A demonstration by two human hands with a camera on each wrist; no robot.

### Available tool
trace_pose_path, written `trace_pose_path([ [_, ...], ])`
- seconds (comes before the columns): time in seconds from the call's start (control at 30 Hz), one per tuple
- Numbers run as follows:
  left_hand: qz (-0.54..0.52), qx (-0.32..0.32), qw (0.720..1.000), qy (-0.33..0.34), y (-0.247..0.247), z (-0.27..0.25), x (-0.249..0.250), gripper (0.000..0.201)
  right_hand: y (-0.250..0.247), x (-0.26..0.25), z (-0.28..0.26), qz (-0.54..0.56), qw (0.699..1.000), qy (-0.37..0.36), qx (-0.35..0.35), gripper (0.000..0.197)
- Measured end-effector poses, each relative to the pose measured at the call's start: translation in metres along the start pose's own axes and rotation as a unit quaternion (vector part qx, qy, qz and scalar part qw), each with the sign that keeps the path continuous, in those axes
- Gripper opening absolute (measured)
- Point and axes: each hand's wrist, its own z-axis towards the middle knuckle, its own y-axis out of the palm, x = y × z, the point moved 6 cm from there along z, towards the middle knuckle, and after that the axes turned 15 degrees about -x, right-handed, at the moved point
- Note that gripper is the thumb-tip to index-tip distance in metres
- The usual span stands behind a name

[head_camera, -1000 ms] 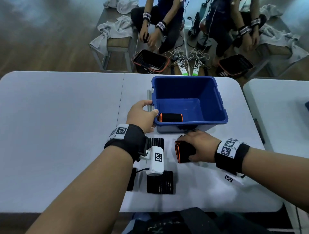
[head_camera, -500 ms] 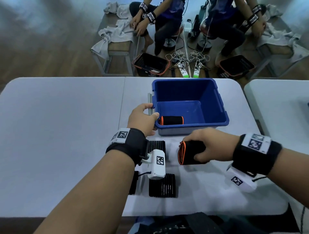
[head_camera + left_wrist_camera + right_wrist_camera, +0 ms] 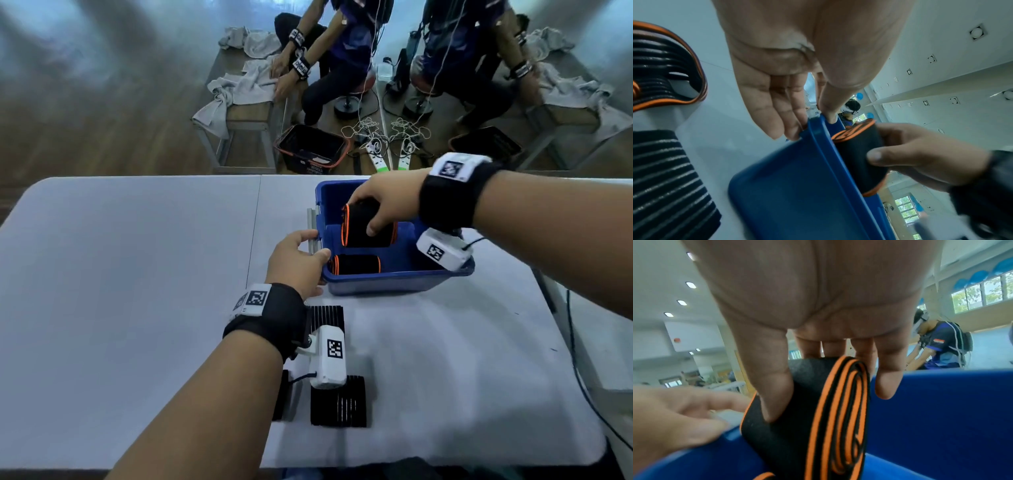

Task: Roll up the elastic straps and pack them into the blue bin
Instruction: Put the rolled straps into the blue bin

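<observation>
As the packing reached its second roll, two black ribbed straps lay flat and unrolled on the white table at the lower centre of the head view, one partly hidden under the left wrist camera. Just above them, the left hand pinched the near left corner of the blue bin, thumb hooked over the rim and fingers pressed against the outer wall, steadying it. Inside the bin, against its near wall, one rolled strap with orange edging already lay on its side. Higher in the frame, the right hand was clamped on a second rolled strap, thumb across its front and fingers behind, holding it just above the bin floor.

The roll probably needed lowering flat beside the first, orange edges facing the same way, with the grip kept tight until it touched down so the coil would not spring open.

Count: two rolled straps, two unrolled straps, one bin. Beyond the table, two black baskets stood on the floor near seated people.
</observation>
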Motion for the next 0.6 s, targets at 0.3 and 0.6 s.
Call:
trace_pose_path([
  [0.3, 0.007, -0.005, 1.0, 0.016, -0.001, 0.001, -0.004, 0.035, 0.021, 0.021, 0.092, -0.041, 0.993, 0.093, -0.06, 0.062],
  [0.6, 0.01, -0.006, 1.0, 0.02, -0.002, 0.004, -0.006, 0.037, 0.036, 0.003, 0.109, -0.049, 0.988, 0.108, -0.098, 0.069],
])
